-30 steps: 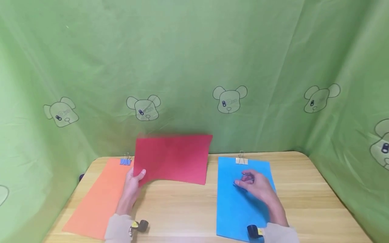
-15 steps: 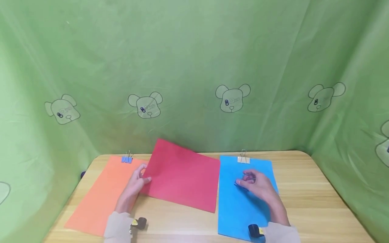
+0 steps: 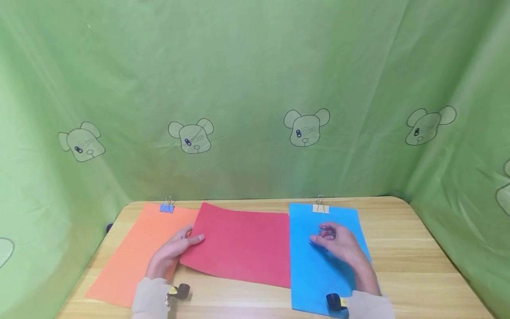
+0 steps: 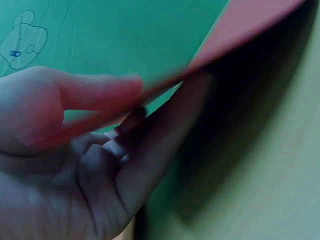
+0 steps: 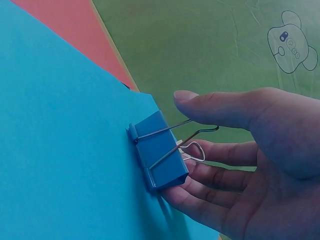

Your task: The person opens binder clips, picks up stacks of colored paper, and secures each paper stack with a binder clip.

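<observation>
My left hand (image 3: 172,250) grips the left edge of a red sheet or thin stack of paper (image 3: 247,248). Its thumb lies on top, with fingers underneath. The sheet's left side is raised and bowed, partly over the orange paper (image 3: 127,259); its right edge meets the blue paper (image 3: 311,279). Above that blue paper, my right hand (image 3: 342,243) holds a blue binder clip (image 5: 162,152) by its wire handles, thumb against one handle. In the right wrist view the fingers partly hide the clip's far side.
A blue-purple binder clip (image 3: 166,208) sits on the orange paper's far edge. A cream binder clip (image 3: 320,208) sits on the blue paper's far edge. A wooden table (image 3: 406,266) bears everything, with a green curtain (image 3: 247,88) behind and at the sides.
The red paper has swung down from nearly upright to almost flat between the orange and blue papers, my left hand lowering with it. My right hand stays in place with the binder clip.
</observation>
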`<act>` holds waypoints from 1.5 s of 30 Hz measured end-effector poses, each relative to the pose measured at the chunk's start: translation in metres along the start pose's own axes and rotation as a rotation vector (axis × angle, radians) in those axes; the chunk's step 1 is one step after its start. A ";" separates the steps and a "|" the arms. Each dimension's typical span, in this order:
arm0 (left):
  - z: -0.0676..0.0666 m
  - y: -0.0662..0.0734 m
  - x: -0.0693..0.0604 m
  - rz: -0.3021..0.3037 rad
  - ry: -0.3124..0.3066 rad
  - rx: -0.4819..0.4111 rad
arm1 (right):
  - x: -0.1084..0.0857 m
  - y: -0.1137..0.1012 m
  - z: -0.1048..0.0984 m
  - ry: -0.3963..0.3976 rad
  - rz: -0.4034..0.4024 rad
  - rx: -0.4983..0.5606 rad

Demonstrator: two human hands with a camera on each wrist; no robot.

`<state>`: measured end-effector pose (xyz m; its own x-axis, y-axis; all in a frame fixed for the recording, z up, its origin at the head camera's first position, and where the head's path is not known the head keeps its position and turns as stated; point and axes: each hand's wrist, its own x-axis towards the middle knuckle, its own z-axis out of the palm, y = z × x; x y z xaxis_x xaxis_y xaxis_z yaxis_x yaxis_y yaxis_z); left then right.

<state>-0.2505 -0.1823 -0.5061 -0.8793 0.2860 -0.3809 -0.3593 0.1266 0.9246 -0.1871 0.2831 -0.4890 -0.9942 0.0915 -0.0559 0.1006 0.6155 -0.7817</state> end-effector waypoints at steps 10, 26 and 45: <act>-0.003 -0.002 -0.002 -0.028 -0.037 -0.116 | 0.002 0.000 0.002 -0.007 0.003 -0.007; -0.008 0.022 -0.004 0.253 0.174 -0.123 | 0.004 -0.001 0.003 -0.007 -0.004 -0.005; 0.003 0.018 -0.001 0.284 0.155 0.046 | 0.005 -0.003 0.006 -0.006 -0.007 -0.017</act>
<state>-0.2553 -0.1776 -0.4894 -0.9808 0.1684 -0.0982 -0.0811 0.1060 0.9911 -0.1926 0.2767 -0.4910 -0.9952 0.0820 -0.0542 0.0939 0.6292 -0.7715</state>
